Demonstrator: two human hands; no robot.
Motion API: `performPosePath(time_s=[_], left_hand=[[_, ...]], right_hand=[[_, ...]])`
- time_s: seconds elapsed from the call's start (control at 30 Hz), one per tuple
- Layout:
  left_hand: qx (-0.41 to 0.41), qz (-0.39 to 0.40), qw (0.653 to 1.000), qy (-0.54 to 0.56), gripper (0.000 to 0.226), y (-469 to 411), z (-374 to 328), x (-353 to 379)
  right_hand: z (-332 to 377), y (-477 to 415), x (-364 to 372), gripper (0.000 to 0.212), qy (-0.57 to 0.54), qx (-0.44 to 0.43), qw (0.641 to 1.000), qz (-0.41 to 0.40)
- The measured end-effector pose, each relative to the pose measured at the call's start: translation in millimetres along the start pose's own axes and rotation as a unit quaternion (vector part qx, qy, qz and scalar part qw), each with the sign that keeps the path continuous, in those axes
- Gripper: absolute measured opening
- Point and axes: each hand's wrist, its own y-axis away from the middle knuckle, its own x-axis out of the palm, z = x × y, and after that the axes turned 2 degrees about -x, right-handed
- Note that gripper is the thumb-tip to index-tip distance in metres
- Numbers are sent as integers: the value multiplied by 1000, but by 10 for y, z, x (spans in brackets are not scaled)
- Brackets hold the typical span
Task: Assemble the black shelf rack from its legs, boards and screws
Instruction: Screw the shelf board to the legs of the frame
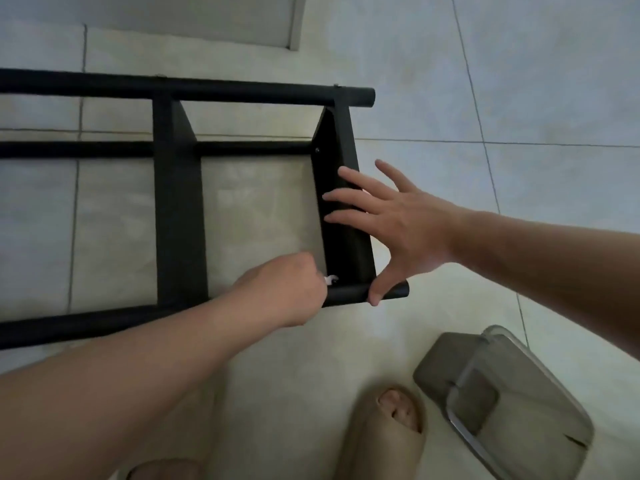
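The black shelf rack [178,209] lies on its side on the tiled floor, with long round legs running left to right and two boards standing across them. My right hand [384,220] lies spread on the right-hand board [341,244], fingers straight, thumb touching the near leg's end [349,293]. My left hand [287,292] is curled round a small silvery tool [330,279] at the joint of that board and the near leg. Most of the tool is hidden in the fist.
A grey plastic box with a clear lid [502,400] lies tipped on the floor at lower right. My foot in a beige slipper [384,434] is beside it; another slipper edge [156,469] shows at the bottom. A pale door or panel [207,19] is at the top.
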Motion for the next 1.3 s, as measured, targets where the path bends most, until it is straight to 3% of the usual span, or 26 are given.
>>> performPosePath(time_s=[0.1,0.23,0.3,0.4,0.57,0.77,0.9,1.07,1.3], left_hand=[[12,-6,1000,-27,12,0,-46,-13],[31,59,995,-74,5,20,-61,-34],[36,110,989,-96,10,18,-42,-68],[16,185,982,-34,29,-24,-7,-156],[67,131,988,-53,14,-223,27,-278],[111,169,973,110,4,-405,56,-243],[122,169,958,199,13,-418,-4,-164],[64,154,926,339,10,-436,3,-64],[17,238,864,444,5,-490,5,-34]], right_hand=[[1,87,53,123,1,7,1000,-12],[190,261,175,122,-20,45,998,-26],[317,309,239,122,-23,53,998,-40],[380,290,294,128,-12,51,997,-53],[346,200,299,141,-24,41,998,-51],[346,202,313,146,-25,43,998,-49],[344,197,322,145,-28,40,997,-52],[344,192,309,145,-29,38,997,-53],[363,213,320,152,-24,60,996,-60]])
